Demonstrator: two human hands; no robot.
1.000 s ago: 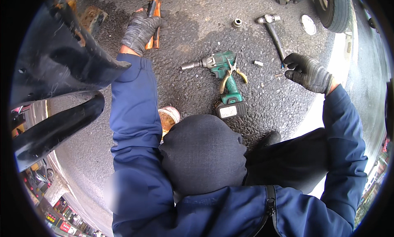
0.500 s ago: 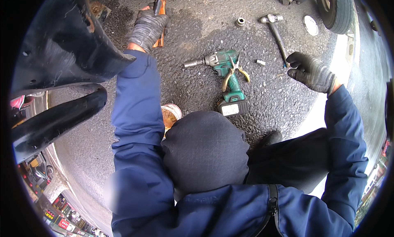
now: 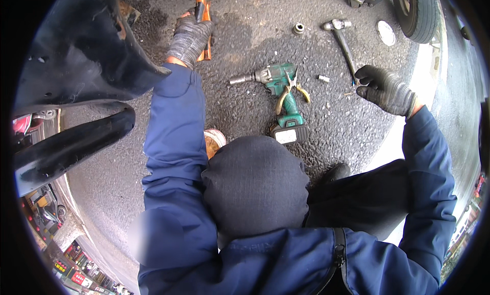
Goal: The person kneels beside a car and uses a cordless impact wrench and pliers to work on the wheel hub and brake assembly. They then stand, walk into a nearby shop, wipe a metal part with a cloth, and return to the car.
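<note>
High on the left, my left hand (image 3: 190, 38), in a grey glove, is wrapped round a tool with orange and black handles (image 3: 205, 33). The tool's far end runs out of the picture, so its kind is unclear. My right hand (image 3: 386, 89), also gloved, hangs with fingers apart and slightly bent, holding nothing. Just beyond its fingertips is the handle end of a ball-peen hammer (image 3: 345, 47) on the asphalt. Between the hands lies a green cordless impact wrench (image 3: 278, 80) with a socket on its nose. Pliers with yellowish grips (image 3: 292, 90) rest across it.
Black curved panels (image 3: 87, 55) crowd my left arm. An open tub (image 3: 215, 138) with brown contents stands by my knee (image 3: 255, 187). Loose sockets (image 3: 298, 28) and a white round lid (image 3: 386, 33) lie beyond the tools. A tyre (image 3: 416, 14) stands at the far right.
My left hand and the orange-handled tool have shifted slightly to the right. My right hand has barely moved, and the tools on the ground lie as before.
</note>
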